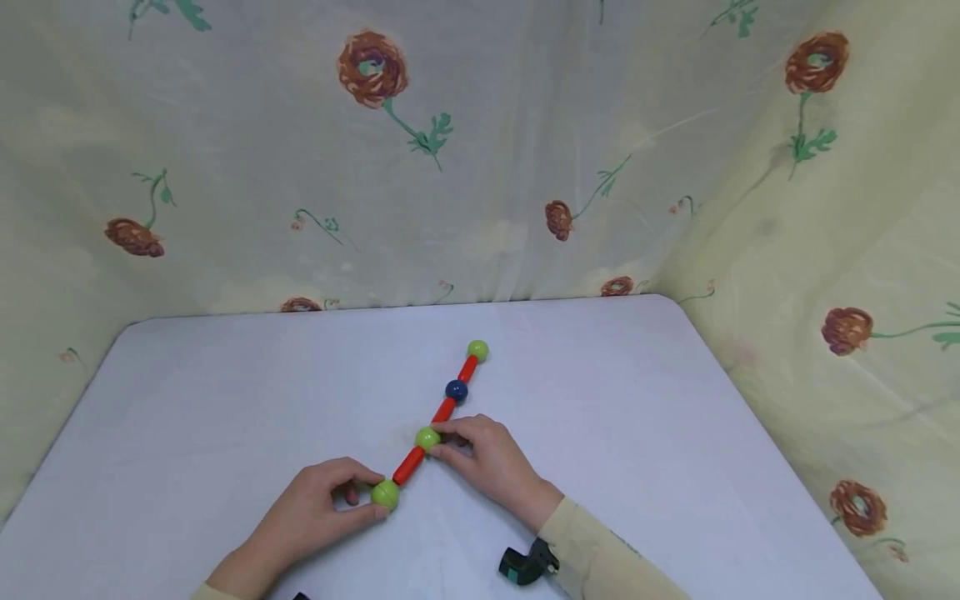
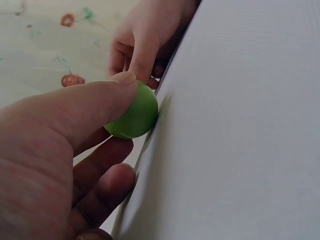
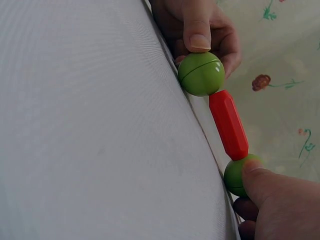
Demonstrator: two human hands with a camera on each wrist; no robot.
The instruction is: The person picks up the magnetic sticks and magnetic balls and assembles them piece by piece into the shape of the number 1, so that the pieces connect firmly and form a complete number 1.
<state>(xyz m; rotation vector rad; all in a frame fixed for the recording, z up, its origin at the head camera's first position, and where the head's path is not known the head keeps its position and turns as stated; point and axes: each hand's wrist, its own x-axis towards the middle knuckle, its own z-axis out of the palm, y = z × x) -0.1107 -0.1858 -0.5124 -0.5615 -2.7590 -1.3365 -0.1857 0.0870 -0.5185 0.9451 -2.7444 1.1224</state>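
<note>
A chain of balls and red rods lies slantwise on the white table. My left hand (image 1: 318,508) pinches the green ball (image 1: 386,495) at its near end between thumb and fingers. A red rod (image 1: 408,466) runs from that ball to a second green ball (image 1: 427,438), which my right hand (image 1: 491,462) pinches. Beyond it come another red rod (image 1: 444,411), a dark blue ball (image 1: 457,391), a red rod (image 1: 468,368) and a far green ball (image 1: 477,350). In the right wrist view the red rod (image 3: 228,124) spans the two held balls.
The white table (image 1: 637,400) carries the chain and reaches back to a flowered cloth (image 1: 480,167) that hangs behind and at the sides. A black strap (image 1: 528,562) with a small teal mark is by the right sleeve (image 1: 600,550).
</note>
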